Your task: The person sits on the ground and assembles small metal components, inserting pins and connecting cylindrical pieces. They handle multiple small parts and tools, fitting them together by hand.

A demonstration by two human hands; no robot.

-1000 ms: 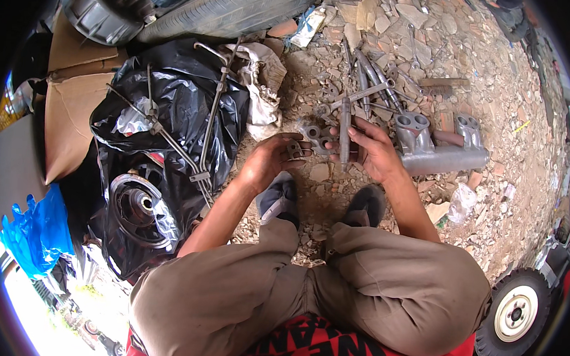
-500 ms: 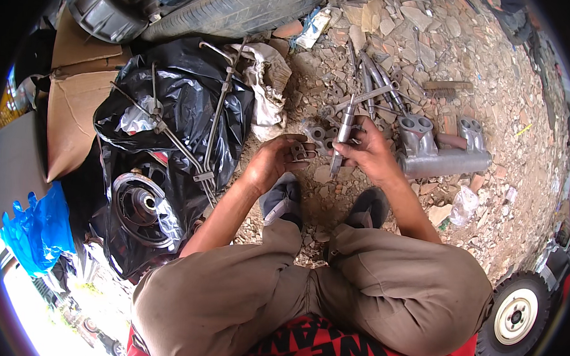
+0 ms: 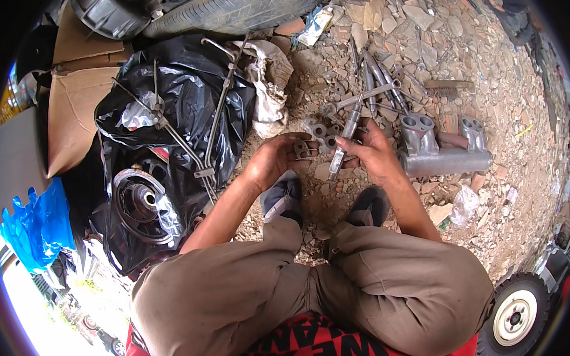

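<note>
Change since half a second ago: right hand [image 3: 372, 155] has swung the long metal tool [image 3: 345, 139] from near upright to a slant, tip now pointing down toward the shoes; left hand [image 3: 276, 158] has stayed on the small metal part [image 3: 317, 140].

Left hand: fingers curled round the near side of the small metal part, a dull grey casting with round bores; grip closed.

Right hand: closed about the tool's lower shaft, thumb on top. Tool is slim, silvery, straight.

Small metal part: held just above the rubble ground [image 3: 510, 124], between both hands, ahead of the grey shoes [image 3: 284, 197].

Right of the part: grey cast manifold [image 3: 435, 153], tubular with two open ports, lying on broken stone. Beyond the part: loose spanners and rods [image 3: 378, 86].

Left of the part: crumpled dirty rag [image 3: 266, 91]; glossy black plastic sheet [image 3: 180, 103] bearing bent thin pipes [image 3: 172, 132] and a round ribbed pulley [image 3: 141, 200].

Far beyond the part: tyre tread [image 3: 241, 7].
</note>
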